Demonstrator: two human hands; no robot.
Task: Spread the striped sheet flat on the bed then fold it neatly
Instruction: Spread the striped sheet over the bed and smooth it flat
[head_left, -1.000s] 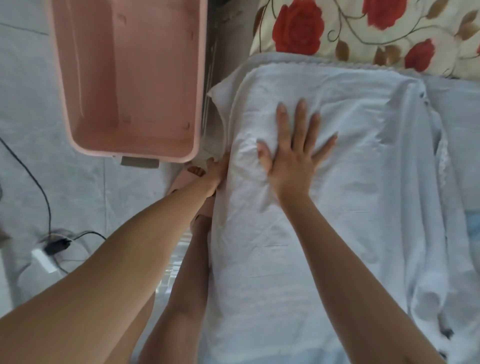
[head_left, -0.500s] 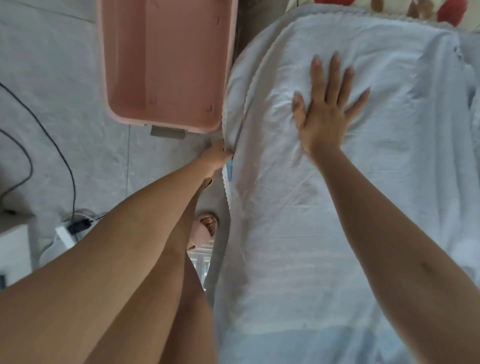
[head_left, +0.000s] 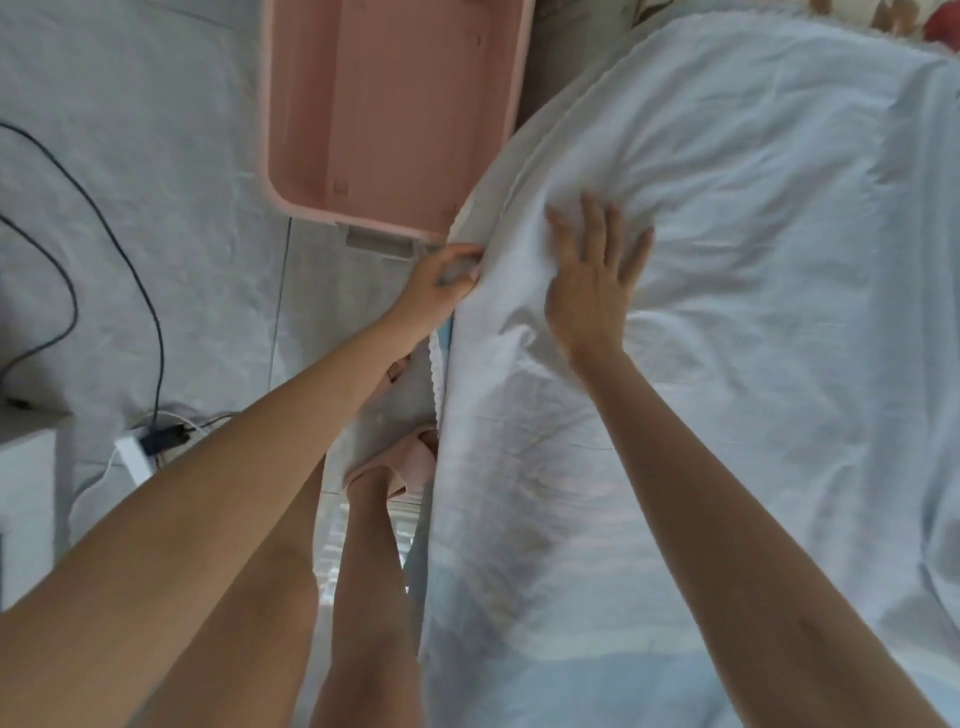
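Hands are both touching the white sheet (head_left: 753, 234): the left hand (head_left: 436, 286) is pinching its side edge, fingers curled round the cloth, while the right hand (head_left: 589, 280) is pressing flat, fingers spread. The sheet is lying wrinkled over the bed (head_left: 571, 691), beside a pink plastic bin (head_left: 389, 104).

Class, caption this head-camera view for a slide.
The left hand pinches the edge of the white fabric sheet; the right hand presses it flat.

We find open room over the sheet (head_left: 753, 260) across the right of the frame. At upper centre a pink bin (head_left: 395, 104) crowds the bed's edge — cables (head_left: 150, 322) and a power strip (head_left: 132, 457) clutter the floor (head_left: 156, 130) at left.
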